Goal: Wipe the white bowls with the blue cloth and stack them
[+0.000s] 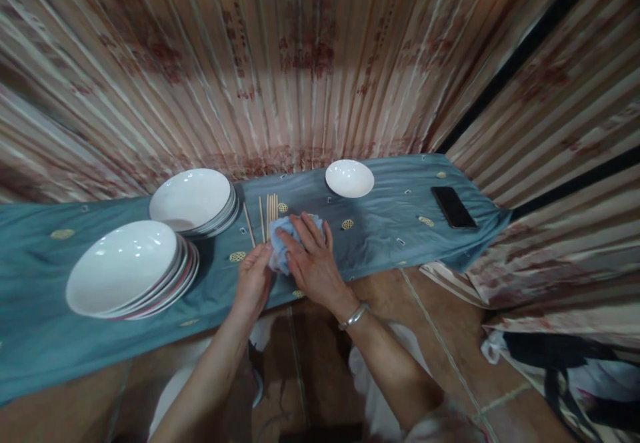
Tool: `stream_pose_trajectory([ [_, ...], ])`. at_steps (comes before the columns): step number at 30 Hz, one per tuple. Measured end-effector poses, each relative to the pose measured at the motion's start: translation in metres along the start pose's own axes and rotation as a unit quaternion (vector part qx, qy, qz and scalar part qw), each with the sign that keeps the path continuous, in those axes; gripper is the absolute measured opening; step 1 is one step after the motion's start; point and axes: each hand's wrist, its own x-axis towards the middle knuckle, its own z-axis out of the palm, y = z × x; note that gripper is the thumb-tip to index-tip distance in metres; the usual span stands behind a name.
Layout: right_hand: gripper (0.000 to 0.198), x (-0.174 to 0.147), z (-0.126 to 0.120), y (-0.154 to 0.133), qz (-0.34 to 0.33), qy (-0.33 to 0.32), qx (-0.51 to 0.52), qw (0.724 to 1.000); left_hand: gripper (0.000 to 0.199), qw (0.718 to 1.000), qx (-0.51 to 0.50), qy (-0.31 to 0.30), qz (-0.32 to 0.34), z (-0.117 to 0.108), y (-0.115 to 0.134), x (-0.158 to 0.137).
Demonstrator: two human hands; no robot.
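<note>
A crumpled light-blue cloth (281, 243) lies under my right hand (316, 264), whose fingers spread over it and press it. My left hand (254, 276) is closed at the cloth's left edge, fingertips pinched together; what it grips there is hidden. Just beyond my hands, several wooden chopsticks (273, 205) lie side by side, their near ends covered by the cloth. One separate chopstick (261, 219) lies to their left. Another chopstick (249, 224) slants further left, its near end close to my left fingertips.
Two stacks of white dishes stand left: a nearer stack (125, 266) and a farther stack (193, 196). A white bowl (350, 179) sits at the back, and a black phone (453, 207) lies right. Teal patterned fabric (390, 229) covers the narrow table. Curtains (300, 96) hang behind.
</note>
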Motion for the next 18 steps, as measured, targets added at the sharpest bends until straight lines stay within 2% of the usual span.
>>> stream_pose_trajectory([
  [7,0.045,0.003,0.003,0.001,0.039,0.001,0.035,0.999,0.028,0.999,-0.032,0.007,-0.018,-0.003,0.0,0.002],
  [13,0.046,0.003,0.008,0.012,0.069,0.034,0.114,0.991,0.037,0.999,-0.026,0.005,-0.027,-0.006,-0.001,0.002],
  [18,0.045,0.004,0.01,0.018,0.107,0.061,0.202,0.972,0.045,0.999,-0.02,0.02,-0.043,-0.008,0.001,0.002],
])
